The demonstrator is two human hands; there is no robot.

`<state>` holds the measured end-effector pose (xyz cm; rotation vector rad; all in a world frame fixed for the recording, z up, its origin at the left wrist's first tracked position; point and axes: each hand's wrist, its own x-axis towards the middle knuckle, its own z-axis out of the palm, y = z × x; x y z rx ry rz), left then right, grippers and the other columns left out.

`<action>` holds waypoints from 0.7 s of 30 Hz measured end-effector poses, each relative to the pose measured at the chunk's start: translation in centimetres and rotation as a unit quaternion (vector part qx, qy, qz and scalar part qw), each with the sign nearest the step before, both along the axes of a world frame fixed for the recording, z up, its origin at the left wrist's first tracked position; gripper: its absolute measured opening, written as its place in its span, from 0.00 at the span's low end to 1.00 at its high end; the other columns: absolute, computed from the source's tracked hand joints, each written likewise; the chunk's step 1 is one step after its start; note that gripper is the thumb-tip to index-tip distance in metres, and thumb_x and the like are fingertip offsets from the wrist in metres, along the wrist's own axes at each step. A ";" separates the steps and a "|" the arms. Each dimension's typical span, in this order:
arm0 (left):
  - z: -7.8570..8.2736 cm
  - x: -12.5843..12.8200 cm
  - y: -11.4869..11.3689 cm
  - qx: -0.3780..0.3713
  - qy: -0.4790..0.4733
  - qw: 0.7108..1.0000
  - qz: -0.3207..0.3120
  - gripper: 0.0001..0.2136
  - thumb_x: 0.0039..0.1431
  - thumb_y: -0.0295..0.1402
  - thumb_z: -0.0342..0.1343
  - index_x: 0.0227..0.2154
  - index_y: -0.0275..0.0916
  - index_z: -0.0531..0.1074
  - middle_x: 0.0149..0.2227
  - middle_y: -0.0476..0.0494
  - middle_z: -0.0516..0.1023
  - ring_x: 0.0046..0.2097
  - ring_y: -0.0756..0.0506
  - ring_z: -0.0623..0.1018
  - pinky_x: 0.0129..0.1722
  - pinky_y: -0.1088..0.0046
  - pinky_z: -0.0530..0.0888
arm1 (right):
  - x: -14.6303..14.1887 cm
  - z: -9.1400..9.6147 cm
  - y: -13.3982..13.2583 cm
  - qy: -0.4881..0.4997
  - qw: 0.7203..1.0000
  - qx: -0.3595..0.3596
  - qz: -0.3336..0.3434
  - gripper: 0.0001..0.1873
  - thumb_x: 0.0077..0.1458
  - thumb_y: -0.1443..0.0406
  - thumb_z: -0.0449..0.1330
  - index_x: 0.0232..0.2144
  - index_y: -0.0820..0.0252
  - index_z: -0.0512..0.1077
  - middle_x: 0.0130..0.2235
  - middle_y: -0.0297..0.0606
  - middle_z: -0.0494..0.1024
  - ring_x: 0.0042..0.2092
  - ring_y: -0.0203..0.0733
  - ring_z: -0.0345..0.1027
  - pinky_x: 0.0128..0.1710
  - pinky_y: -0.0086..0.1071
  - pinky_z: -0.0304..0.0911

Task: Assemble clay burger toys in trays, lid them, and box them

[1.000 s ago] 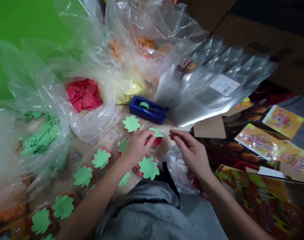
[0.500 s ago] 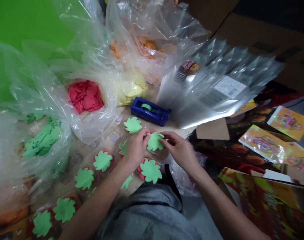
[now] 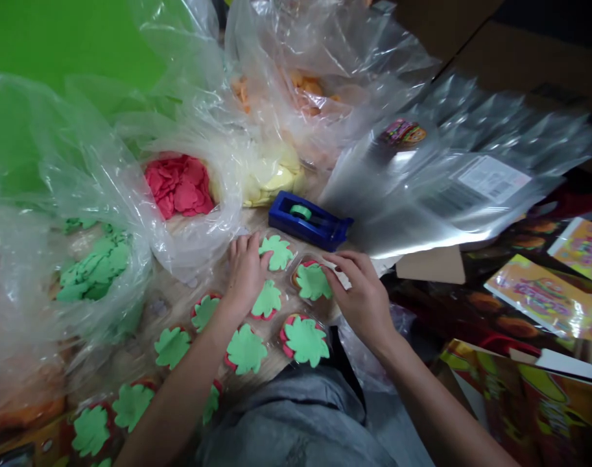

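In the head view, a blue tape dispenser (image 3: 309, 220) sits on the wooden desk (image 3: 275, 368). Just on its near side, a scalloped green leaf (image 3: 313, 281) tops a red layer in a clear tray. The right hand (image 3: 361, 298) is to the near right of the dispenser, thumb and forefinger only narrowly apart at that leaf's right edge; whether they pinch it, I cannot tell. The left hand (image 3: 244, 275), to the near left of the dispenser, lies back upward, its fingers slightly spread and the thumb close beside a second green leaf (image 3: 276, 252); what is under the fingertips is hidden. More leaf-topped stacks, among them a larger leaf (image 3: 306, 340), run from the dispenser's near side away to the near left. Left of the dispenser, clear bags hold red pieces (image 3: 179, 185) and, farther out, loose green pieces (image 3: 96, 266). Pale yellow pieces (image 3: 276, 178) lie just behind it, with orange pieces (image 3: 308, 91) beyond. Clear plastic sleeves (image 3: 412, 217) fan out to its right.
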<state>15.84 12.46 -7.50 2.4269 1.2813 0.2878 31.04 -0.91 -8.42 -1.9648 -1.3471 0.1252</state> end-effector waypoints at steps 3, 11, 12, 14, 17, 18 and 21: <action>0.6 0.2 0.7 -0.034 -0.020 0.999 0.010 0.10 0.55 0.29 0.57 0.40 0.36 0.71 0.43 0.37 0.71 0.49 0.38 0.68 0.50 0.56 0.66 | -0.8 0.7 1.1 0.056 0.998 0.015 0.024 0.09 0.58 0.67 0.54 0.39 0.60 0.73 0.39 0.44 0.74 0.40 0.43 0.71 0.39 0.37 0.69; 3.5 -1.2 1.0 -0.437 -0.316 0.840 0.061 0.08 0.58 0.34 0.52 0.39 0.39 0.65 0.32 0.47 0.77 0.34 0.48 0.77 0.36 0.69 0.74 | -1.8 2.4 4.0 0.354 0.931 -0.042 0.077 0.15 0.56 0.60 0.55 0.45 0.58 0.70 0.41 0.41 0.78 0.38 0.40 0.73 0.40 0.36 0.69; 3.7 -1.3 1.1 -0.460 -0.328 0.823 0.054 0.09 0.58 0.34 0.52 0.41 0.39 0.65 0.33 0.46 0.78 0.35 0.47 0.78 0.37 0.69 0.74 | -1.9 2.5 4.2 0.381 0.919 -0.050 0.085 0.16 0.56 0.59 0.56 0.46 0.59 0.69 0.38 0.39 0.78 0.35 0.39 0.73 0.36 0.34 0.70; 3.3 -1.3 1.3 -0.424 -0.291 0.857 0.038 0.09 0.59 0.32 0.50 0.41 0.38 0.67 0.34 0.45 0.78 0.37 0.47 0.78 0.39 0.69 0.74 | -2.0 2.2 4.7 0.370 0.924 -0.055 0.077 0.17 0.55 0.59 0.56 0.45 0.61 0.69 0.31 0.36 0.76 0.29 0.37 0.70 0.29 0.31 0.68; 1.9 -0.8 1.8 -0.291 -0.190 0.937 0.028 0.08 0.59 0.27 0.49 0.40 0.36 0.68 0.34 0.45 0.77 0.37 0.47 0.78 0.39 0.69 0.74 | -2.2 1.1 5.3 0.242 0.966 -0.075 0.051 0.15 0.55 0.61 0.55 0.44 0.60 0.68 0.26 0.33 0.74 0.26 0.37 0.69 0.25 0.29 0.65; 1.3 -0.5 1.9 -0.259 -0.170 0.950 0.025 0.08 0.58 0.26 0.50 0.40 0.36 0.69 0.34 0.45 0.77 0.37 0.47 0.77 0.40 0.68 0.73 | -2.2 0.7 5.5 0.202 0.974 -0.085 0.050 0.13 0.56 0.61 0.55 0.43 0.60 0.68 0.26 0.33 0.74 0.26 0.37 0.69 0.25 0.30 0.64; 0.4 0.4 1.7 -0.204 -0.142 0.969 0.001 0.11 0.57 0.22 0.51 0.41 0.37 0.69 0.39 0.43 0.74 0.43 0.44 0.75 0.46 0.62 0.71 | -2.2 -0.1 6.0 0.126 0.986 -0.098 0.055 0.09 0.55 0.62 0.54 0.36 0.58 0.72 0.27 0.36 0.74 0.28 0.41 0.69 0.28 0.33 0.63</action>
